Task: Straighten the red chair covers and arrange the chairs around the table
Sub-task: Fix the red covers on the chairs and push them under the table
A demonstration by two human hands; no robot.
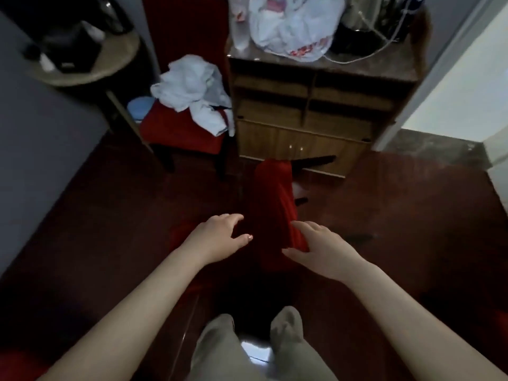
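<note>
**Red cloth dead ahead, nothing gripped**

The red chair cover [275, 213] of the near chair lies in the middle of the view, straight in front of the person. It is a long, bunched strip of cloth running away toward the wooden cabinet [299, 133]. Black chair legs [316, 161] stick out beyond it by the cabinet's foot.

The left hand [217, 237] is released, fingers spread and loosely bent. It hovers at the left edge of the cloth and holds nothing. The right hand [321, 248] is likewise released, fingers nearly straight, lying along the cloth's right edge. The frame is dim and smeared here, so it may be touching the cloth, but I cannot tell for sure.

A second chair [176, 133], also covered in red, stands farther back and to the left, between the round desk [90, 70] and the cabinet and close beside both. A heap of white clothing [192, 83] lies on its seat, spilling over the right side. A pale blue round object [140, 107] rests at the seat's left rear corner.

The desk carries several dark items [68, 48], too blurred to name. On top of the cabinet are a white plastic bag [291, 26] with red print, a clear bottle [239, 26] just left of it, and a white cable [357, 60]. The floor [110, 229] is dark red. The person's pale trousers [220, 350] show at the bottom edge.
</note>
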